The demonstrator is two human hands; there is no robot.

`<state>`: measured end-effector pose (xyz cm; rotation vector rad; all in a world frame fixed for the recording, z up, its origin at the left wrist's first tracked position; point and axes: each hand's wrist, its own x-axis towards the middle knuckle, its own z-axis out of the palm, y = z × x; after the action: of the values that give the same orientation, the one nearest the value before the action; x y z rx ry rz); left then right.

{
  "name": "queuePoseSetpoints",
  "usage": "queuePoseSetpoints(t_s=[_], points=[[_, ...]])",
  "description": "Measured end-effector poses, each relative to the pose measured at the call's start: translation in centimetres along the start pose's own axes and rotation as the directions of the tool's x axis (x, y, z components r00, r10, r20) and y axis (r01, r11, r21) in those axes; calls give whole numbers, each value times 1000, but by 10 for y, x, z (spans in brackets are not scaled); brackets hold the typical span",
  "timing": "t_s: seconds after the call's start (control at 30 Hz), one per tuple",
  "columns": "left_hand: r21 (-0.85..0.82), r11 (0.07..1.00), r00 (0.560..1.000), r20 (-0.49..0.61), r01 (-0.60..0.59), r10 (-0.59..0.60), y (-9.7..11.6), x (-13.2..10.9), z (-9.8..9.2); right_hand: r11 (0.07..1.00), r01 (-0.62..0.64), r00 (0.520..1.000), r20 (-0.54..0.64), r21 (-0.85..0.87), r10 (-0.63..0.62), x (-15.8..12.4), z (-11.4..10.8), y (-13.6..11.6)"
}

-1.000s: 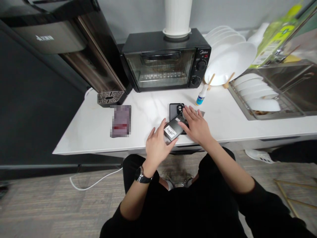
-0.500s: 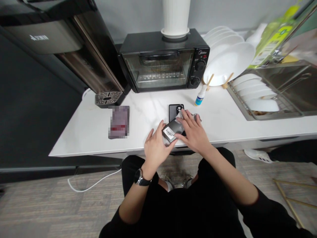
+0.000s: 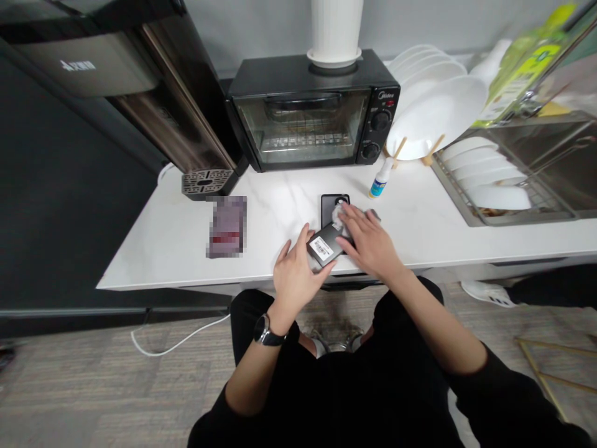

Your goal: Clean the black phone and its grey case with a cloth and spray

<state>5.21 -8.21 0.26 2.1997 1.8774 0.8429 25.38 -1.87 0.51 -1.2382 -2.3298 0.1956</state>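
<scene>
Now, your white counter runs across the room, with grey plank flooring below it. At far left stands a dark water dispenser; a blurred purple card lies flat to its right. Behind, at the middle, sits a black toaster oven with a white ribbed vase on top. Further right come a small white bottle, stacked white plates and a steel sink with more plates in its rack.

Near the counter's front edge, your left hand steadies a dark grey phone, thumb and fingers pinched on its near end. It lies flat, barcode sticker up, its long axis slanting from near-left to far-right. Just behind it lies a black phone case, camera cut-out pointing away from you.

Your right hand rests palm down on the phone's far end, fingers spread and pressing a pale wipe against it. Both forearms angle inward.
</scene>
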Motion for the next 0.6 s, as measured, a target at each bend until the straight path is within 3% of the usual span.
queuePoseSetpoints(t_s=[0.1,0.27,0.33,0.43,0.5,0.6], points=[[-5,1000,1000,1,13,-13,1,1,0,997,-62,998,-33,-35,60,-2,2,-3],[42,999,999,38,-13,12,-7,-1,0,973,223,968,107,62,-229,-18,14,-53],[30,999,1000,29,-12,11,-6,0,-1,980,195,976,89,40,-198,-17,12,-44],[0,1000,1000,8,-4,4,-1,1,-2,999,2,1000,-11,-45,-2,-9,7,-15],[-3,1000,1000,7,1,-1,0,1,-1,995,-74,996,-55,-71,71,-7,7,-12],[34,999,1000,18,-2,1,-4,0,1,996,85,996,33,-12,-84,-12,13,-38]])
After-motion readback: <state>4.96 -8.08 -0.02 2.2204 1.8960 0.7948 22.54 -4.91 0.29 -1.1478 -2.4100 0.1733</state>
